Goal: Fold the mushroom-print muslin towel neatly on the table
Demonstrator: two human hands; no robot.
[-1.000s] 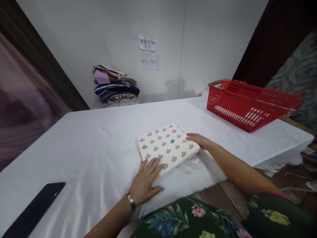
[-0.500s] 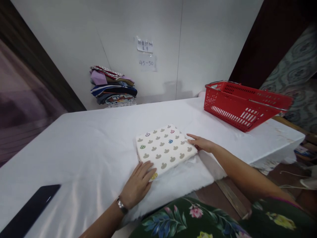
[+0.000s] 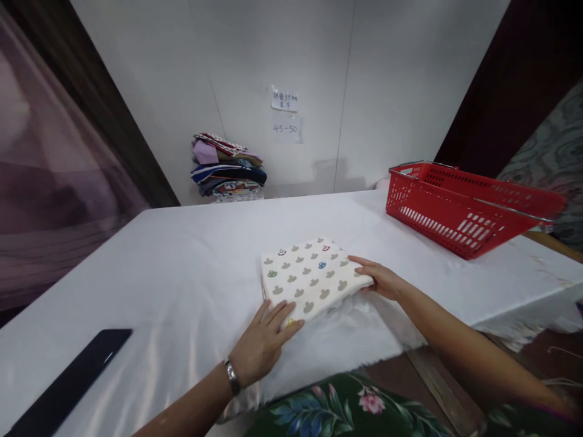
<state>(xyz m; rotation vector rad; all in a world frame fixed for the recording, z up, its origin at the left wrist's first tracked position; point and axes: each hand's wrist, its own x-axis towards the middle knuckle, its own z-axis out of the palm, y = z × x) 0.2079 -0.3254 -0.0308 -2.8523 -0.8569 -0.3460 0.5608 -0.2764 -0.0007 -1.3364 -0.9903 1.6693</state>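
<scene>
A folded white cloth [image 3: 303,276] printed with grey mushrooms and a few coloured ones lies in front of me on the white-covered table [image 3: 195,261]. My left hand [image 3: 262,343], with a silver band at the wrist, rests on the cloth's near left corner, its fingers stretched out and slightly apart. At the right edge, my right hand [image 3: 381,279] holds the near right corner, with some fingers on top and others at the underside. That corner looks slightly raised off the table.
A red plastic basket [image 3: 437,209] with wire handles stands at the back right. Several folded fabrics [image 3: 230,170] are stacked by the wall at the back left. A flat black object [image 3: 77,379] lies at the near left. Paper notes [image 3: 286,127] hang on the wall.
The view has shifted, so everything appears farther right and a little lower. My right hand has closed more around the cloth's edge. My left hand stays at the near left corner.
</scene>
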